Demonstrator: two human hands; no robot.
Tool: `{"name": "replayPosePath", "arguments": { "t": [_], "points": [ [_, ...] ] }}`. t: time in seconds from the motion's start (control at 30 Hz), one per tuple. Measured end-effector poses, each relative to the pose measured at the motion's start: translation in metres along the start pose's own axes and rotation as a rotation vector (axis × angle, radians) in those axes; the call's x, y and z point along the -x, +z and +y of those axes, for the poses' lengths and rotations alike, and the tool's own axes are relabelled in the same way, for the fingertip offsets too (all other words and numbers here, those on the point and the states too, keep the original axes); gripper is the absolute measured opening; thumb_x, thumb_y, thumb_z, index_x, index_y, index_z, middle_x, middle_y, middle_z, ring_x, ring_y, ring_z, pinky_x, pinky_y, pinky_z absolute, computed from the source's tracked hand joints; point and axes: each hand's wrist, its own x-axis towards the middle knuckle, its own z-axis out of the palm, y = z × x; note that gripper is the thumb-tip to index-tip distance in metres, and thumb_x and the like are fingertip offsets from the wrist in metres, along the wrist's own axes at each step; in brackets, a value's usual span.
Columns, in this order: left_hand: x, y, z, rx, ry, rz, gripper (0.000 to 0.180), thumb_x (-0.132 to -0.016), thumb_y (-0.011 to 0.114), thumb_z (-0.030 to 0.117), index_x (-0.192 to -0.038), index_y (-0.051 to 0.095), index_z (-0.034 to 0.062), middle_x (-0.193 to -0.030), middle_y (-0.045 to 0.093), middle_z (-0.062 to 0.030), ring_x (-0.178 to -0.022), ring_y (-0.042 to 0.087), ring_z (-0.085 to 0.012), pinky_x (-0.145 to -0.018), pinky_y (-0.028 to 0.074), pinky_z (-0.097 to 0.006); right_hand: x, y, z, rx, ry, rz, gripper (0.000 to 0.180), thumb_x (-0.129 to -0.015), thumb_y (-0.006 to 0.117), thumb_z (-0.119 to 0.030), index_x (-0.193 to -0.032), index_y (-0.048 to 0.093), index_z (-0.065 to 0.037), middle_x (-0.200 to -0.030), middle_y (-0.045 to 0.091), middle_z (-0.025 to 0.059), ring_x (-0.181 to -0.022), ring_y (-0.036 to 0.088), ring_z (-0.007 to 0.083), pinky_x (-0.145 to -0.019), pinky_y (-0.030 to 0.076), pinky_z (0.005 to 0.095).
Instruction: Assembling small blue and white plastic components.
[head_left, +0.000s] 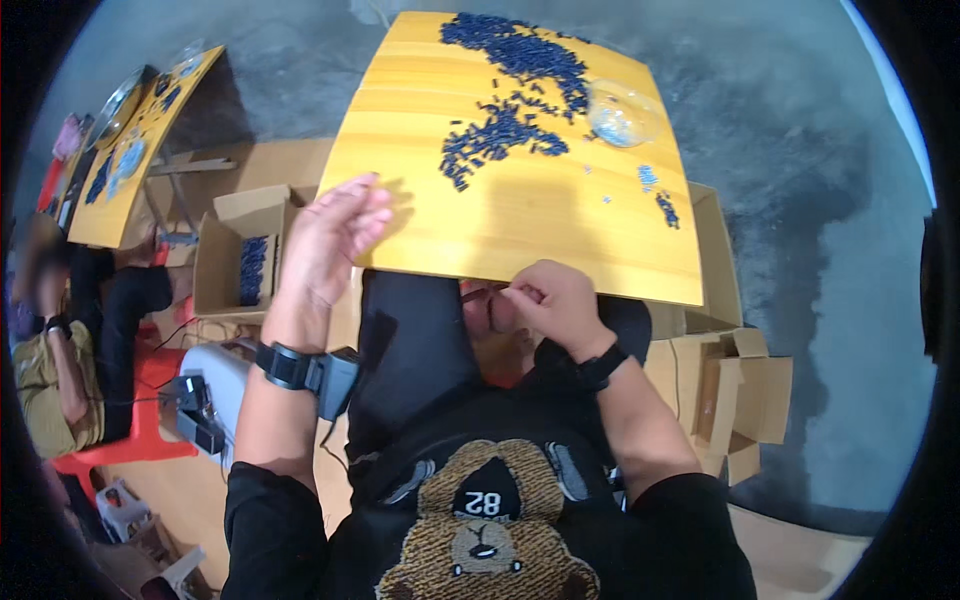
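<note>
A yellow wooden table (400,150) stands in front of me, with many small dark blue cylindrical pieces (495,135) heaped across its middle and far side. Over the table's left edge is my left hand (342,228); its fingers are loosely bent and apart, and I see nothing in them. My right hand (562,305) is closed at the near edge, thumb and fingers pressed together. Whatever it may hold is too small or hidden. To the right lie a clear round dish (625,118) with small silvery bits, a few light blue pieces (647,177) and a small dark group (667,210).
An open cardboard box (225,270) holding dark pieces stands left of the table. More cardboard boxes (755,400) are at the right. Farther left, another person (60,380) sits by a second yellow table (115,215), near a red stool (145,430) and a grey chair (215,385).
</note>
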Motion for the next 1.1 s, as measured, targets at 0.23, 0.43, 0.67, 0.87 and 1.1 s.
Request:
{"name": "replayPosePath", "arguments": {
  "t": [0.23, 0.43, 0.67, 0.87, 1.1],
  "points": [
    [-0.013, 0.062, -0.069, -0.027, -0.197, -0.136, 0.022, -0.089, 0.053, 0.009, -0.108, 0.056, -0.0008, -0.092, 0.064, -0.0119, -0.077, 0.064, -0.0167, -0.073, 0.053, -0.026, 0.003, -0.001, 0.002, 0.004, -0.107, 0.029, 0.009, -0.069, 0.066, -0.015, -0.071, 0.062, -0.008, -0.062, 0.054, 0.0063, -0.057, 0.054, 0.0211, -0.052, 0.042, 0.0302],
    [-0.015, 0.055, -0.091, -0.091, -0.105, -0.142, 0.020, -0.088, 0.052, 0.004, -0.108, 0.054, -0.0018, -0.095, 0.061, -0.0114, -0.084, 0.062, -0.0174, -0.077, 0.052, -0.029, -0.012, -0.022, 0.012, -0.132, -0.021, -0.239, 0.012, -0.074, 0.064, -0.015, -0.077, 0.064, -0.003, -0.067, 0.060, 0.0091, -0.060, 0.057, 0.0189, -0.055, 0.044, 0.0284],
    [-0.014, 0.055, -0.088, -0.086, -0.101, -0.132, 0.020, -0.088, 0.052, 0.002, -0.108, 0.054, -0.0008, -0.094, 0.062, -0.0112, -0.083, 0.062, -0.0170, -0.076, 0.052, -0.028, -0.066, -0.049, 0.012, -0.101, 0.073, -0.184, 0.017, -0.075, 0.062, -0.019, -0.077, 0.065, -0.002, -0.067, 0.061, 0.0137, -0.060, 0.059, 0.0264, -0.057, 0.047, 0.0325],
    [-0.015, 0.056, -0.087, -0.073, -0.127, -0.140, 0.019, -0.088, 0.052, 0.002, -0.107, 0.054, -0.0008, -0.093, 0.061, -0.0096, -0.082, 0.062, -0.0162, -0.075, 0.052, -0.027, -0.122, -0.044, 0.048, 0.016, 0.178, 0.106, 0.018, -0.072, 0.063, -0.013, -0.086, 0.065, 0.000, -0.067, 0.061, 0.0148, -0.060, 0.059, 0.0247, -0.057, 0.048, 0.0321],
    [-0.016, 0.055, -0.087, -0.069, -0.133, -0.147, 0.020, -0.088, 0.052, 0.002, -0.108, 0.054, -0.0005, -0.093, 0.061, -0.0096, -0.082, 0.062, -0.0166, -0.075, 0.052, -0.028, -0.158, -0.021, 0.069, 0.128, 0.196, 0.167, 0.020, -0.072, 0.061, -0.012, -0.089, 0.064, -0.001, -0.070, 0.062, 0.0150, -0.065, 0.060, 0.0289, -0.062, 0.049, 0.0358]
  ]
}}
